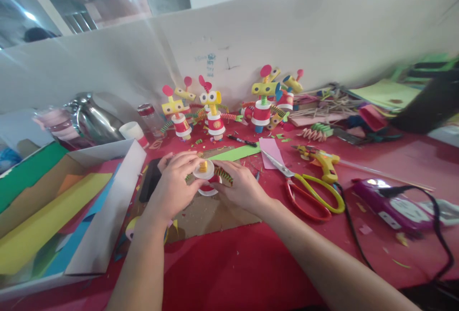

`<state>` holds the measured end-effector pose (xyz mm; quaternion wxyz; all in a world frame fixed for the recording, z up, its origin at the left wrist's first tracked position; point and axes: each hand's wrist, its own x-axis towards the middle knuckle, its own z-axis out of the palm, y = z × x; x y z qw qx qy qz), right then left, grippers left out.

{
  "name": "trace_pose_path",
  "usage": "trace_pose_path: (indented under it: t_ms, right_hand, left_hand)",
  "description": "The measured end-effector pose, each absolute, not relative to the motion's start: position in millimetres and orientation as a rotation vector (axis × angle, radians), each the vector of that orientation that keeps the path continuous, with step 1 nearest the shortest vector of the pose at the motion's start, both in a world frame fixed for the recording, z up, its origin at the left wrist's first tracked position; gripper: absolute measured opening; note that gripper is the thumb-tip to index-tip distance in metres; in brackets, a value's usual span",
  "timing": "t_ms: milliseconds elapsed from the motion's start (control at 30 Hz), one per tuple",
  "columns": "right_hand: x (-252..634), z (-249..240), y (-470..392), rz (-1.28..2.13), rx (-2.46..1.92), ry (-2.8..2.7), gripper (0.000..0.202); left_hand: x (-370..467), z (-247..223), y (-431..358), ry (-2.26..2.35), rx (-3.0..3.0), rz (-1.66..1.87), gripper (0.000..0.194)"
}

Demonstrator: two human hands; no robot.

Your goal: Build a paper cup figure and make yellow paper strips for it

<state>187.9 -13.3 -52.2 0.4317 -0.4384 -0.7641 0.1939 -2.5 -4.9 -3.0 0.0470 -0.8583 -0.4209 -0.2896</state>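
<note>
Between my hands is an upside-down paper cup figure (205, 173), with a white base on top, a red band and a white rim. A short folded yellow paper piece (203, 166) stands on its top. From its right side a green-and-orange folded paper spring (224, 175) sticks out. My left hand (179, 177) grips the cup's left side with fingers curled round it. Against the right side, beside the paper spring, my right hand (241, 183) is closed on the same cup. A brown cardboard sheet (215, 216) lies beneath.
Several finished cup figures (215, 122) stand at the wall. To the right are scissors (311, 191), a yellow glue gun (324, 162) and a purple power strip (398, 208) with a black cord. A white box (120, 196) of coloured paper sits left, beside a phone (149, 179).
</note>
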Motion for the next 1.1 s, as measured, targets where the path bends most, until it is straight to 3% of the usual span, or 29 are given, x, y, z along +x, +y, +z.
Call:
trace_pose_path:
  t_ms: [1100]
  right_hand:
    - [186.9,-55.7,-12.8,0.488,-1.083,-1.89,0.049]
  left_hand:
    - [-6.1,-7.5,-1.0,-1.402,-2.675,-0.874,0.037]
